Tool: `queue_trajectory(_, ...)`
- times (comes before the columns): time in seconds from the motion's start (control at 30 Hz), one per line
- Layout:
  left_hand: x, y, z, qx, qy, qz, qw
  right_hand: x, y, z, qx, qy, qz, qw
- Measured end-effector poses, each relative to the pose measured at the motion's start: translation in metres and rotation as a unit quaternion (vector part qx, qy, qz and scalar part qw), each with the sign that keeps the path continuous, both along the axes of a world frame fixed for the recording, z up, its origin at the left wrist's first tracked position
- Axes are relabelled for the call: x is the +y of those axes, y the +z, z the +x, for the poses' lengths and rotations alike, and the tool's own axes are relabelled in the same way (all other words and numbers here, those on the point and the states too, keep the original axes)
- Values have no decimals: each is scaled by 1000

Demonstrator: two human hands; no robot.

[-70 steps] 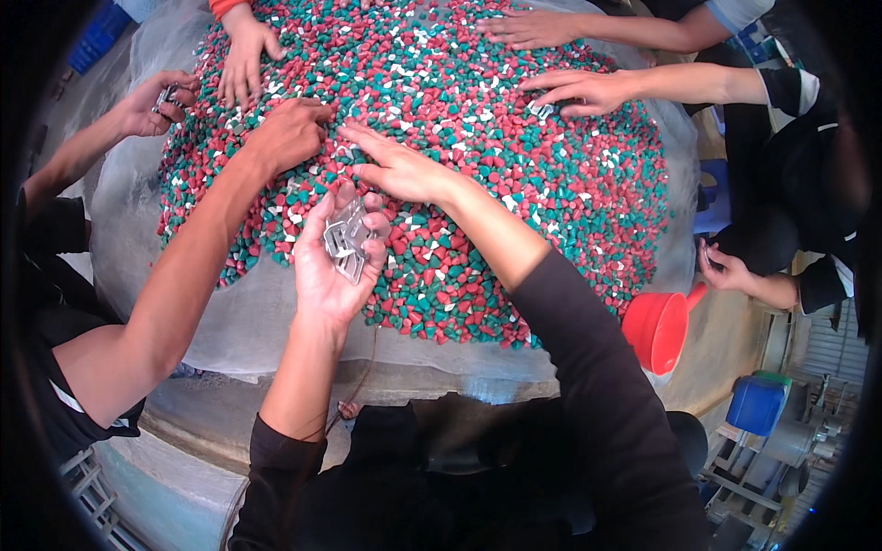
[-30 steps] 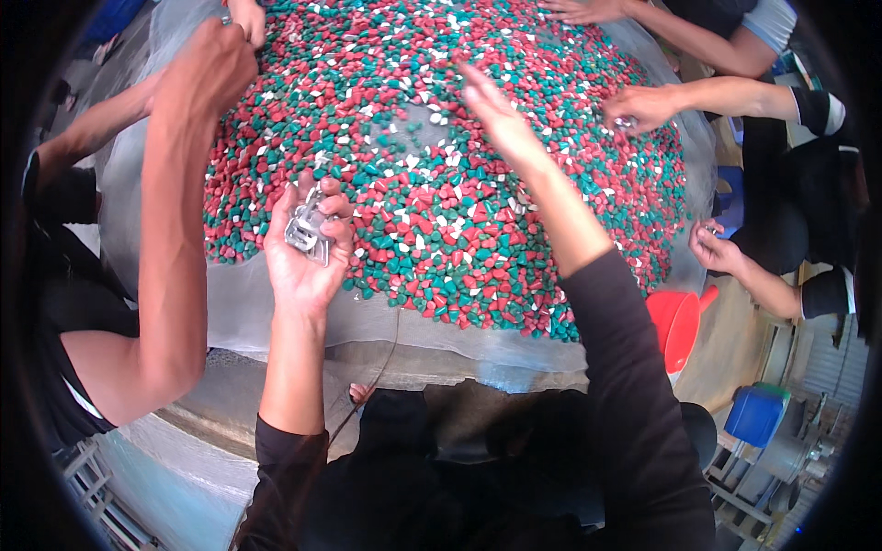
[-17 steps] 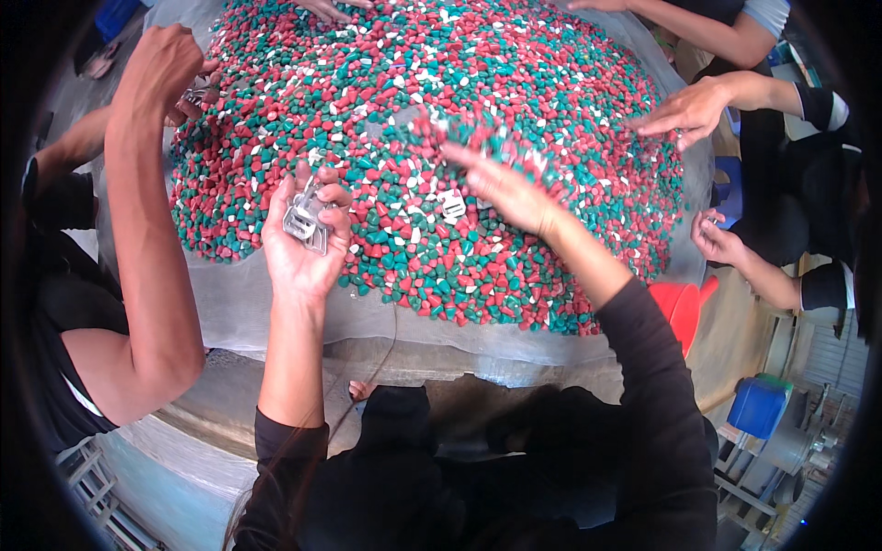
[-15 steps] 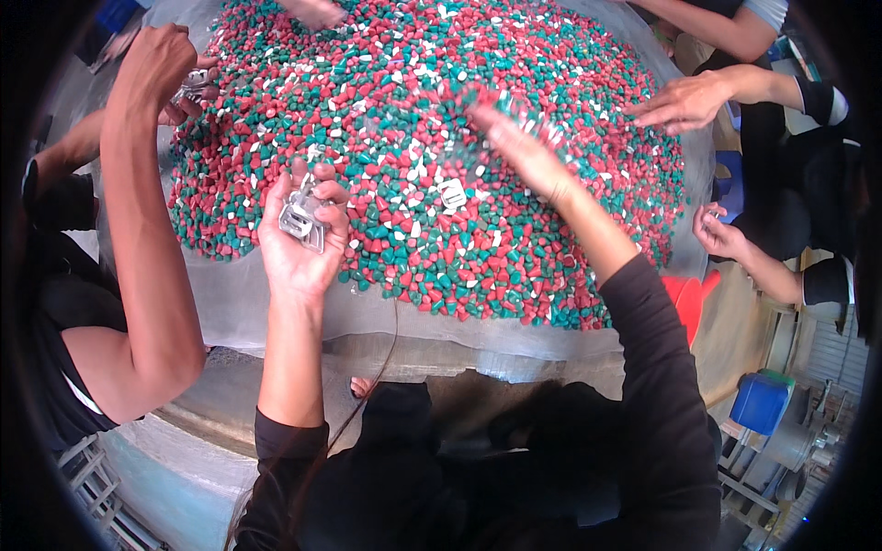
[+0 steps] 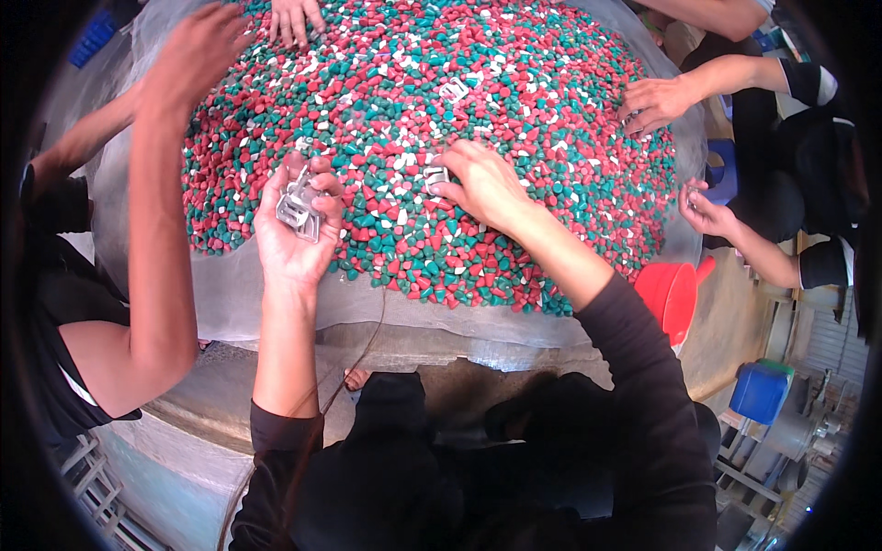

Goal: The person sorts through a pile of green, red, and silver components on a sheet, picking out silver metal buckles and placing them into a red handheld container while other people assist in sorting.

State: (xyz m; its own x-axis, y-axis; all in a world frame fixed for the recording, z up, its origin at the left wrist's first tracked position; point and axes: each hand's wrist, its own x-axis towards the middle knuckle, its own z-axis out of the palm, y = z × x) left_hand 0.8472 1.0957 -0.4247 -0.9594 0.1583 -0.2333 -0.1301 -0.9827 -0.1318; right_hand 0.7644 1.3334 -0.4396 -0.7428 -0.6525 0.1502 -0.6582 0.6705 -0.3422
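Note:
My left hand (image 5: 299, 243), palm up with curled fingers, holds a few small silver metal brackets (image 5: 299, 211) with slots cut in them. On the pile of small red, green and white cone-shaped stones (image 5: 395, 220), my right hand (image 5: 487, 184) pinches another silver metal bracket (image 5: 435, 178) between thumb and fingers; the hand covers part of it. Farther back, a loose metal bracket (image 5: 452, 89) lies on top of the stones.
Grey sheeting (image 5: 248, 294) lies under the pile. A person's arm (image 5: 161, 230) reaches in from the left; other people's hands work at the back and the right. A red plastic scoop (image 5: 666, 298) sits at the near right edge, a blue container (image 5: 762, 393) beyond it.
My right hand has come back nearer from its blurred sweep over the stones and closed on a bracket. A bracket farther back now shows. The left neighbour's hand has moved over the pile.

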Motion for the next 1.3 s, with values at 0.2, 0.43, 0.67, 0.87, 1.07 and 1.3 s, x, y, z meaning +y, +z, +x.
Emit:
queue_trajectory(0.2,3,-4,0,-20,-19,-5,1000,-5,9,-77,-136,-221,-98,961)
queue_trajectory(0.43,20,7,4,-68,-56,-77,993,8,47,-76,-350,-185,-155,905)
queue_trajectory(0.67,135,35,-33,-45,-306,-286,907,159,139,-19,-247,-232,62,939)
queue_trajectory(0.87,335,94,-47,149,-527,-311,776,288,199,91,-252,-376,100,886)
queue_trajectory(1.07,436,108,-15,217,-547,-477,653,323,178,132,-261,-416,207,846)
queue_trajectory(1.3,333,89,-30,343,-363,-601,625,282,156,105,-119,-261,125,950)
